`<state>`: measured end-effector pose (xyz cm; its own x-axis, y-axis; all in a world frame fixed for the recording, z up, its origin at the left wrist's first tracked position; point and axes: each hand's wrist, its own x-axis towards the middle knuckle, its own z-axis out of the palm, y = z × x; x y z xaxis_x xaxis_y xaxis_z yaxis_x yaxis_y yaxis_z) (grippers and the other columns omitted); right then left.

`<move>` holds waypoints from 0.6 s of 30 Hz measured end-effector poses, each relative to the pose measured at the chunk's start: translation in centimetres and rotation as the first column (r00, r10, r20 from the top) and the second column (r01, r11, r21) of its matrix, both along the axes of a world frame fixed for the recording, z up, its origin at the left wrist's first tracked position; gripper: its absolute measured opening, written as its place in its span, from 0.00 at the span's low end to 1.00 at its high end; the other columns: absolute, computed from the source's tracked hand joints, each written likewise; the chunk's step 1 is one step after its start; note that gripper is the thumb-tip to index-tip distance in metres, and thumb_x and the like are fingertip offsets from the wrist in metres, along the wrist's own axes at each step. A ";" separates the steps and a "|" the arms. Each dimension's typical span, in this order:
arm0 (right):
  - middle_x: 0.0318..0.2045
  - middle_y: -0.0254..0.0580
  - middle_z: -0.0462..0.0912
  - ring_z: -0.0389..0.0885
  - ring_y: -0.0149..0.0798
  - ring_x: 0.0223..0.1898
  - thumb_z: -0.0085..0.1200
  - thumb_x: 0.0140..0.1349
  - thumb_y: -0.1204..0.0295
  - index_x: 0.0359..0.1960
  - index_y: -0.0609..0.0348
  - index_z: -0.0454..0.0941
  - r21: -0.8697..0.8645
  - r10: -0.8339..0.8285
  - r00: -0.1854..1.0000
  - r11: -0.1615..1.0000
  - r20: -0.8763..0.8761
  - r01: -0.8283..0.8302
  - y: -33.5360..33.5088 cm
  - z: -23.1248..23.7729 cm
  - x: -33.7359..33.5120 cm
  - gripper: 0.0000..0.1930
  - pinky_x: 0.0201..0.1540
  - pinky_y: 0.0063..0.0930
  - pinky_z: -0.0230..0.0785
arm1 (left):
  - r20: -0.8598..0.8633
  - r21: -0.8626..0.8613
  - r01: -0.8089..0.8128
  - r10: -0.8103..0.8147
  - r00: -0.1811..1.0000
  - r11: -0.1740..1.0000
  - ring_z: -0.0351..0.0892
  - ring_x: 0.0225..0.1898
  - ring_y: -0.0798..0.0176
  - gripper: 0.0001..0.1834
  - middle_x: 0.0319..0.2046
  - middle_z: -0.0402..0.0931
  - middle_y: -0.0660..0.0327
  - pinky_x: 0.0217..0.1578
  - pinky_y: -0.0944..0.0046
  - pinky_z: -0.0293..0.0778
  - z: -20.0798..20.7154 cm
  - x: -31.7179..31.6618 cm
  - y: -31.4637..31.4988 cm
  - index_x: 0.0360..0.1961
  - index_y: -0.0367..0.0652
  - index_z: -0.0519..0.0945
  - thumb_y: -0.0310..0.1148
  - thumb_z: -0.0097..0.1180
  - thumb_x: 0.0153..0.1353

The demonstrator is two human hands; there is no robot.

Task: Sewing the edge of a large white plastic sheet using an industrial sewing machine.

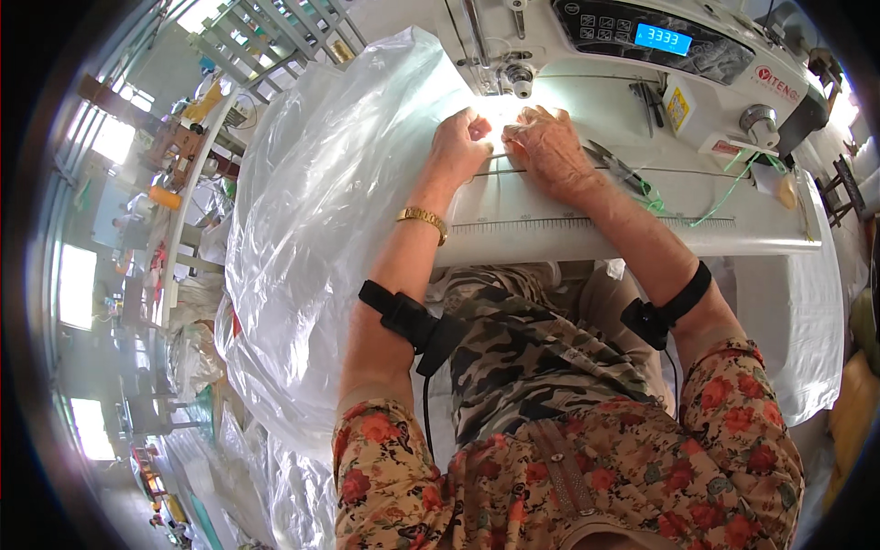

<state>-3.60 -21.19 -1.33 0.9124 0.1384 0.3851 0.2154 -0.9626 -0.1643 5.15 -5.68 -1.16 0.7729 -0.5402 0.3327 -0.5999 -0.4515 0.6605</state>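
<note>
Both my hands are at the sewing machine, just in front of its brightly lit needle area. My left hand is closed, with thumb and fingers curled together. Close beside it, my right hand has its fingers bent in a pinch. White glare from the lamp washes out whatever lies between the fingertips, so I cannot make out what they hold. To the left of my left arm, a large heap of clear plastic sheeting covers the table's side and hangs down. Metal scissors lie right of my right wrist.
Green thread trails over the right of the white table, whose front edge carries a ruler scale. Dark slender tools lie under the machine's arm, with its lit display above. A grey metal rack stands at the far left.
</note>
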 end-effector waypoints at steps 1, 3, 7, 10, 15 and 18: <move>0.41 0.43 0.77 0.73 0.45 0.50 0.50 0.60 0.68 0.38 0.52 0.78 0.001 -0.002 0.999 1.000 0.036 0.002 0.0 -0.2 0.1 0.07 0.53 0.49 0.61 | -0.051 0.033 -0.027 0.029 0.998 0.999 0.78 0.35 0.57 0.07 0.34 0.79 0.53 0.39 0.62 0.75 0.3 -0.2 0.0 0.31 0.36 0.80 0.26 0.60 0.49; 0.40 0.43 0.78 0.73 0.45 0.50 0.50 0.60 0.68 0.37 0.50 0.79 0.007 0.000 0.997 1.000 0.077 -0.001 0.1 -0.4 0.1 0.07 0.54 0.49 0.60 | -0.094 0.072 -0.058 0.065 0.993 0.996 0.80 0.39 0.52 0.06 0.37 0.80 0.51 0.43 0.60 0.75 0.5 -0.6 -0.1 0.30 0.36 0.80 0.23 0.56 0.48; 0.40 0.44 0.79 0.74 0.46 0.51 0.50 0.60 0.66 0.36 0.49 0.81 0.023 -0.041 0.999 0.999 0.032 0.040 0.0 -0.3 -0.2 0.08 0.57 0.50 0.57 | 0.260 0.158 -0.087 0.043 0.965 0.984 0.78 0.30 0.59 0.06 0.30 0.78 0.56 0.36 0.63 0.75 0.4 -1.9 0.2 0.28 0.33 0.80 0.25 0.61 0.49; 0.41 0.46 0.79 0.74 0.47 0.53 0.50 0.60 0.66 0.36 0.49 0.82 0.030 -0.055 0.997 0.998 0.055 0.053 -0.4 -0.8 -0.2 0.09 0.60 0.52 0.54 | 0.487 0.333 -0.116 -0.066 0.871 0.936 0.78 0.36 0.55 0.05 0.32 0.77 0.55 0.38 0.59 0.75 0.7 -3.5 0.5 0.28 0.33 0.80 0.25 0.57 0.52; 0.44 0.47 0.80 0.73 0.48 0.55 0.48 0.61 0.65 0.37 0.49 0.83 0.006 -0.047 0.995 0.999 0.087 0.047 -0.4 -1.0 -0.2 0.11 0.63 0.53 0.51 | 0.521 0.481 -0.095 -0.196 0.831 0.872 0.75 0.45 0.54 0.07 0.38 0.75 0.54 0.44 0.57 0.75 1.4 -4.8 1.2 0.31 0.35 0.81 0.25 0.52 0.56; 0.46 0.48 0.80 0.73 0.47 0.55 0.47 0.62 0.65 0.36 0.50 0.84 -0.034 -0.047 0.991 0.998 0.128 0.052 -0.2 -0.7 -0.2 0.12 0.63 0.53 0.51 | 0.517 0.495 -0.125 -0.175 0.838 0.860 0.75 0.46 0.54 0.08 0.40 0.75 0.54 0.46 0.57 0.75 1.1 -4.3 1.3 0.33 0.36 0.82 0.25 0.52 0.57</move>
